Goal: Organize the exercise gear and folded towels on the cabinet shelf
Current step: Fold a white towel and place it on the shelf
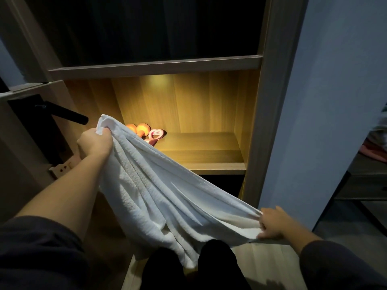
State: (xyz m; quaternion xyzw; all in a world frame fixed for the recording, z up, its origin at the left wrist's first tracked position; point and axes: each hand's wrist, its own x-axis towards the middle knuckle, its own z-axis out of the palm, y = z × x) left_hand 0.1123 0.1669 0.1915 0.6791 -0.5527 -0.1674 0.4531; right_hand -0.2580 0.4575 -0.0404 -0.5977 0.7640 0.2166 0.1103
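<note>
A white towel point(159, 197) hangs stretched between my two hands in front of the cabinet, sagging in loose folds over my legs. My left hand point(95, 143) grips one end, raised at the left near the lit shelf. My right hand point(272, 223) grips the other end, low at the right. On the lit wooden shelf point(201, 155), at its back left, lie orange dumbbells point(142, 128) and a pink hand gripper point(156, 135), partly hidden behind the towel.
The shelf's right part is bare wood under a warm light. A dark upper compartment point(157, 28) lies above it. An open door with a black handle point(65, 113) stands at the left. A pale wall panel point(324, 101) borders the cabinet on the right.
</note>
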